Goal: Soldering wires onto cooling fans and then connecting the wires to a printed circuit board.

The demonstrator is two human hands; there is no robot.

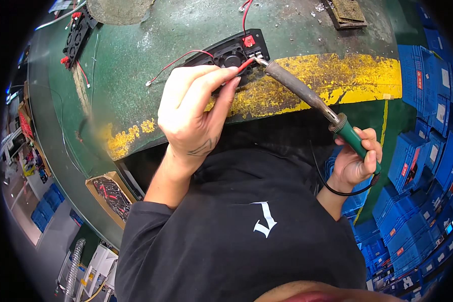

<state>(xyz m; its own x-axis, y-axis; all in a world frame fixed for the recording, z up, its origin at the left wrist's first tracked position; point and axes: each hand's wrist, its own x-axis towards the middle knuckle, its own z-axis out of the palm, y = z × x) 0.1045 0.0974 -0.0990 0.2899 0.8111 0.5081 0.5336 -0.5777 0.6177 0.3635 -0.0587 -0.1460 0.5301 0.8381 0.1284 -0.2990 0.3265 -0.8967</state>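
Note:
A black fan assembly lies near the table's edge, with a round fan hub, a small red block and metal terminals. Between thumb and fingers, my left hand pinches a red wire, its end at those terminals. My right hand is wrapped round the green handle of a soldering iron. The iron's bent tip reaches the terminals beside the wire's end; whether it touches them is too small to tell. A thin red lead with a white plug runs left from the assembly.
Another fan assembly with red parts lies at the far left of the green table. A sponge holder sits at the back right. An open cardboard box of dark parts stands lower left. Blue crates are stacked at right.

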